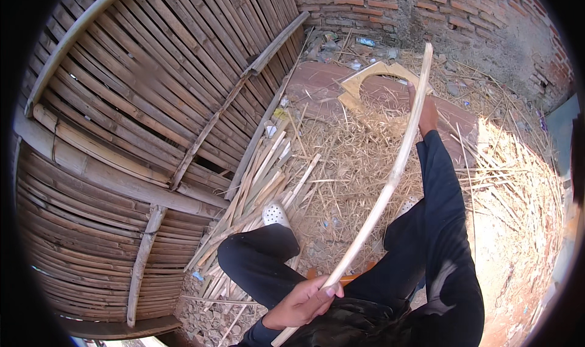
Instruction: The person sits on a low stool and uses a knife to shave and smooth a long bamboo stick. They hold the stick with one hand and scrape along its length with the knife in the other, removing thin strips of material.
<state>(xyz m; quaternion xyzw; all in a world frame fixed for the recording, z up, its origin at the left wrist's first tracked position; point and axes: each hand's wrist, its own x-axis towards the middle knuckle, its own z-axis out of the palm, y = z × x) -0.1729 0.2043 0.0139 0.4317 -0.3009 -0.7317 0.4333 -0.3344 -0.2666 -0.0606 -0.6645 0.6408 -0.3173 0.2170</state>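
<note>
A long, pale bamboo strip (393,179) slants from low in front of my body up to the far right. Near its lower end, my left hand (308,301) is closed round it, thumb on top. My right hand (426,109) reaches out along a stretched arm and is wrapped round the strip's upper part. The strip covers some of its fingers, while the thumb shows on the left side. Just beyond the right hand lies a yellowish board (353,94) with a round cut-out. Thin shavings (365,139) cover the ground beneath the strip.
At my left stands a bamboo slat wall (158,72). Split bamboo pieces (262,170) lie heaped beside my left shoe (276,213). A brick wall (390,8) closes off the back, with a reddish-brown slab (317,82) before it. More straw-like scraps (512,176) lie sunlit at right.
</note>
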